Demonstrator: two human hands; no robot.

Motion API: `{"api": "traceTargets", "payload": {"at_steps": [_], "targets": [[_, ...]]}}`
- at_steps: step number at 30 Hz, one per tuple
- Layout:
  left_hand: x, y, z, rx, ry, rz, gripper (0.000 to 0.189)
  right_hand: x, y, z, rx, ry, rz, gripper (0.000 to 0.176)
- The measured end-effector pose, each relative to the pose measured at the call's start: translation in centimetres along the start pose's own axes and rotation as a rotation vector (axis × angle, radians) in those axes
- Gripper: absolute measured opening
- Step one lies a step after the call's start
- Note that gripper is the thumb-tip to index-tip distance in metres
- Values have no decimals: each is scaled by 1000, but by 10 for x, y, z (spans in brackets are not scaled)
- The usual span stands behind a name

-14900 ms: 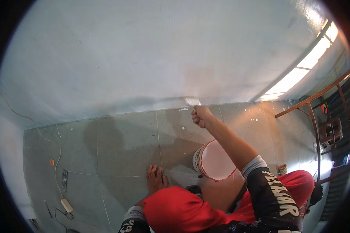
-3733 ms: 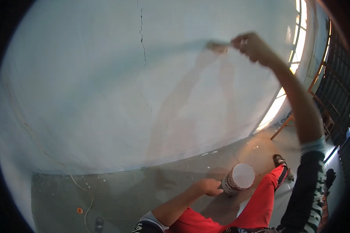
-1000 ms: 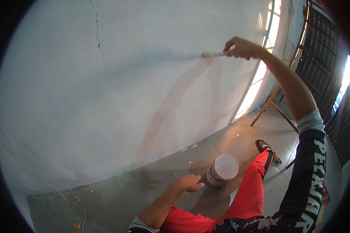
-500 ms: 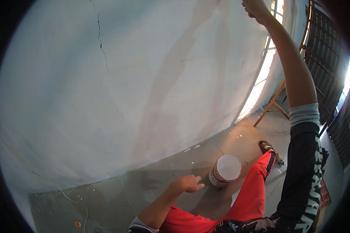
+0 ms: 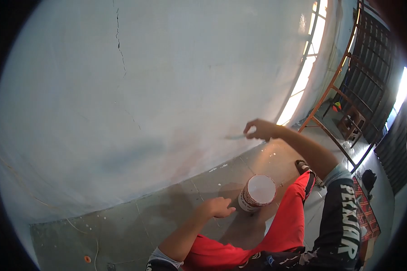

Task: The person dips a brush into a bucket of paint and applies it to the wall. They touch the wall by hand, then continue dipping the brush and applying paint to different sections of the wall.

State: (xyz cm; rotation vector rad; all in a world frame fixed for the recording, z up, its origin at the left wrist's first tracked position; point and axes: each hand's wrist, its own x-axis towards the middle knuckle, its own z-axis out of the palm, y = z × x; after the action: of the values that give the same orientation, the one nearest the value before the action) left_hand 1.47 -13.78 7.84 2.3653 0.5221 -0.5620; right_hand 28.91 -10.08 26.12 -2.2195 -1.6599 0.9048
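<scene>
My right hand point(image 5: 261, 129) is closed, thumb and fingers pinching a thin greyish blade-like strip point(image 5: 234, 137) that points left towards the wall; motion blur hides its exact kind. Below it on the floor stands a white paint bucket point(image 5: 261, 189) with red-brown markings and a pale inside. My left hand point(image 5: 220, 207) hangs just left of the bucket, fingers loosely bent and thumb apart, holding nothing. The pale plastered wall point(image 5: 176, 81) fills most of the view, with a dark jagged crack point(image 5: 119, 45) running down its upper left.
A brown metal frame stand point(image 5: 323, 99) rises at the right, near a bright window point(image 5: 303, 77). Behind it sits a brown stool point(image 5: 352, 123). A red patterned box point(image 5: 367, 212) lies beside my right arm. A thin cable point(image 5: 96, 248) trails over the tiled floor at the lower left.
My right hand has come down from high at the upper right to above the bucket, and the thin strip now shows in it. My left hand has barely moved.
</scene>
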Motion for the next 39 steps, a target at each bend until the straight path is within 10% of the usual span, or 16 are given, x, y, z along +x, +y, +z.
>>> {"api": "traceTargets", "payload": {"at_steps": [22,28,39], "targets": [[-9,-6,1,1,21,29,59,-164,117,120,720,176,205,31],[-19,8,-3,30,-24,103,56,-182,114,105,597,239,235,25],[-9,6,0,-44,89,-95,53,-65,96,10,-476,-444,41,38]]}}
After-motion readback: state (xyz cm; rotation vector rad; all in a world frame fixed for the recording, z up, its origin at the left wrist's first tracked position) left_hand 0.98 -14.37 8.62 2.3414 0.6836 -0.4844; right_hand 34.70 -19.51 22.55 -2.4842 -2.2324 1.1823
